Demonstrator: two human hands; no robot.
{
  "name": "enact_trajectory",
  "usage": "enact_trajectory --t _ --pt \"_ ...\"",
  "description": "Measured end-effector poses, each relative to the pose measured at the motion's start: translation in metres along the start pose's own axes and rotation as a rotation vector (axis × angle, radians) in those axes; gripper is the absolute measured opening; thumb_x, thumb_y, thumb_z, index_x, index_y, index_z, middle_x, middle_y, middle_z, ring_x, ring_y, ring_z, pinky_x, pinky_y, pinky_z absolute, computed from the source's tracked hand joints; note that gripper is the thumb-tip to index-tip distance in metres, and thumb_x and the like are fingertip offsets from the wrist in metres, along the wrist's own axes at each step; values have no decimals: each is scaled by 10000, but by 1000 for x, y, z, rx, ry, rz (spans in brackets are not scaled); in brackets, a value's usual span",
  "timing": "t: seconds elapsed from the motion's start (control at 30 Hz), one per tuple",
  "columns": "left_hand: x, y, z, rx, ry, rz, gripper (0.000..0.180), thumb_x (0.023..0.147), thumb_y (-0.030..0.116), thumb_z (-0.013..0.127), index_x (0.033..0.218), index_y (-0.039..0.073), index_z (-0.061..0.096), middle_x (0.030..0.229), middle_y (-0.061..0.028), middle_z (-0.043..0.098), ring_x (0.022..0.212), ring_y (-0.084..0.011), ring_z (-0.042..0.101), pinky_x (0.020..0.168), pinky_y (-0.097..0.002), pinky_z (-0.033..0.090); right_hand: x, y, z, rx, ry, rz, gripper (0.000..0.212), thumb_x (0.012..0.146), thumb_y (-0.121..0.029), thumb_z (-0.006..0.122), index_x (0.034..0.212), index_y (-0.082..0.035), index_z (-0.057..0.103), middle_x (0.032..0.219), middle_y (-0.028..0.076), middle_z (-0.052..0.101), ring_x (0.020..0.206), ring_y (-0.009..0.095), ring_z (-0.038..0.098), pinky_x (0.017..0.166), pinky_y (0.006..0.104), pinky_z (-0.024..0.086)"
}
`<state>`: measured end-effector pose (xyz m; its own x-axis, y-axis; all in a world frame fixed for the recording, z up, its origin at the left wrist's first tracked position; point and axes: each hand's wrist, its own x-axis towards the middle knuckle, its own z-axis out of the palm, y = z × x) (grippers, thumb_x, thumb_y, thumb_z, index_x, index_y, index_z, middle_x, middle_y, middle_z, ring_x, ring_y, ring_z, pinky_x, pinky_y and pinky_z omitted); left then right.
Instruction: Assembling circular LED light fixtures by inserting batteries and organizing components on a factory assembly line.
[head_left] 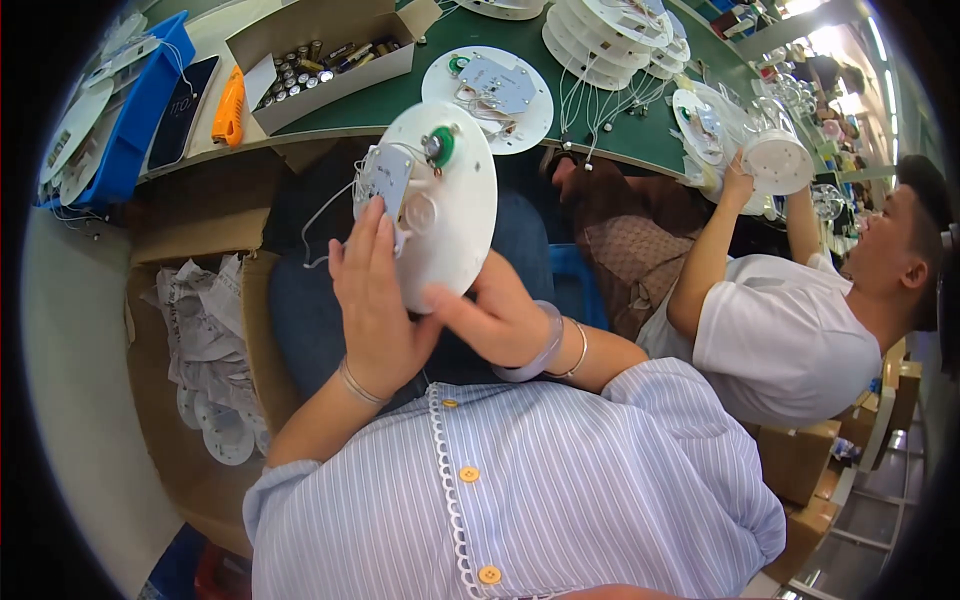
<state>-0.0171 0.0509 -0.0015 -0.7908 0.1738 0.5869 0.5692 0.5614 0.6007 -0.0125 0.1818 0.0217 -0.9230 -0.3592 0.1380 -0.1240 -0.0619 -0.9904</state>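
In front of my lap a round white lamp base (460, 220) is tilted nearly on edge. On its face sit a green ring-shaped coil (438, 147), a pale circuit board (388, 178) and thin white wires. My right hand (505, 315) grips the base's lower edge, thumb on the near face and fingers behind; the thumb is slightly blurred. My left hand (372, 300) has its fingers stretched out, their tips lying against the circuit board. A second white base with a board (495, 90) lies on the green bench mat just beyond.
A cardboard box of batteries (310, 70), an orange utility knife (230, 108), a dark phone (183, 112) and a blue bin (145, 110) stand at left. White discs are stacked (600, 45) at the back. A carton with paper (205, 320) stands lower left; a co-worker (780, 320) sits at right.
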Motion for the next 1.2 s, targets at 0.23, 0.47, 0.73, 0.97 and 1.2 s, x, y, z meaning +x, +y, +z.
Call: enact_trajectory --t 0.23,0.47,0.73,0.97,1.2 --pt "4 -2 -14 -222 -31 285 299 570 37 626 860 25 553 954 -127 552 815 -258 530 714 -303 407 39 -4 -83 -40 486 52 221 806 -162 512 940 12 528 786 16 567 657 61 520 580 174 418" --pt "22 -62 42 -617 80 -427 207 824 119 435 988 13 502 954 -95 537 883 -154 489 771 -242 360 127 8 -183 -158 482 266 270 776 -191 557 969 -2 555 823 34 590 670 87 545 595 201 440" --pt "45 -90 89 -828 -85 -603 374 868 283 373 1036 -34 478 985 -96 535 940 -164 481 836 -243 343 156 40 -198 -393 489 311 295 773 -249 559 932 -2 577 815 39 591 659 94 527 601 214 423" --pt "55 -81 86 -940 -279 -593 360 868 286 368 937 -34 519 897 -75 551 849 -154 503 775 -239 367 145 44 -194 -683 493 340 306 806 -250 502 895 36 563 807 55 583 673 90 512 602 200 403" --pt "57 -77 101 -910 -231 -591 403 867 316 360 902 -46 535 866 -86 560 823 -151 513 765 -251 381 142 72 -215 -693 532 282 407 798 -301 419 893 72 549 846 210 571 802 300 544 729 317 400"
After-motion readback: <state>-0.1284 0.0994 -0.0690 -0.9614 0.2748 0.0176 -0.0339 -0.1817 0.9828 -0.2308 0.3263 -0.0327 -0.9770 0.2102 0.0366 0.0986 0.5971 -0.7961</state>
